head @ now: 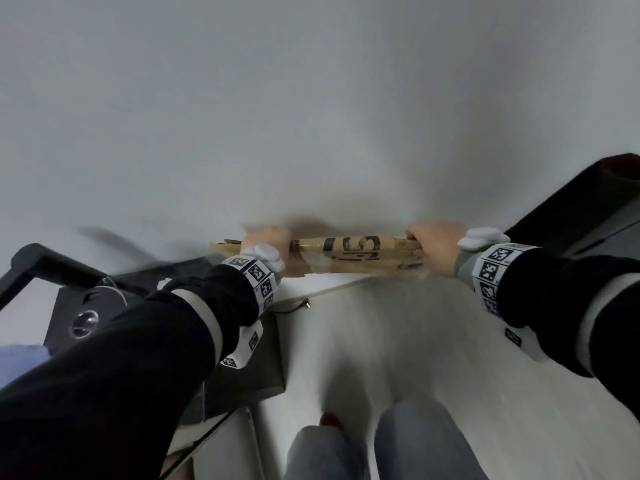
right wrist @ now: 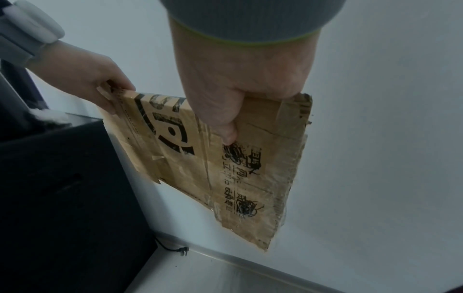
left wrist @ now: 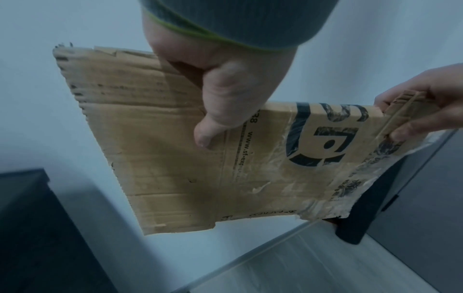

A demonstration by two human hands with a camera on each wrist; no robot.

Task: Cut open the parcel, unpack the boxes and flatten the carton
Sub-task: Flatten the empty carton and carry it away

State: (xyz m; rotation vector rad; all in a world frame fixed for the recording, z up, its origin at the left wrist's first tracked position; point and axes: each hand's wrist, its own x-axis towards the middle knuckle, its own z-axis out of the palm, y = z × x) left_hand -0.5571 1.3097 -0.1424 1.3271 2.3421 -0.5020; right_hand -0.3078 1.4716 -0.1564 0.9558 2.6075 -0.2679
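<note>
The flattened brown carton (head: 346,252) hangs upright close to a white wall, above the floor. It bears a large black logo, printed text and strips of clear tape. My left hand (head: 265,242) grips its top edge near the left end, thumb pressed on the near face (left wrist: 213,111). My right hand (head: 434,242) grips the top edge at the right end, fingers curled over it (right wrist: 235,95). In the left wrist view the carton (left wrist: 180,158) hangs flat; in the right wrist view its lower corner (right wrist: 250,188) ends above the skirting. No unpacked boxes are in sight.
A black cabinet (head: 166,327) stands at the left against the wall, a dark object (head: 585,209) at the right. A black cable with a plug (right wrist: 180,252) lies on the pale floor by the skirting. My legs in jeans (head: 415,445) are below.
</note>
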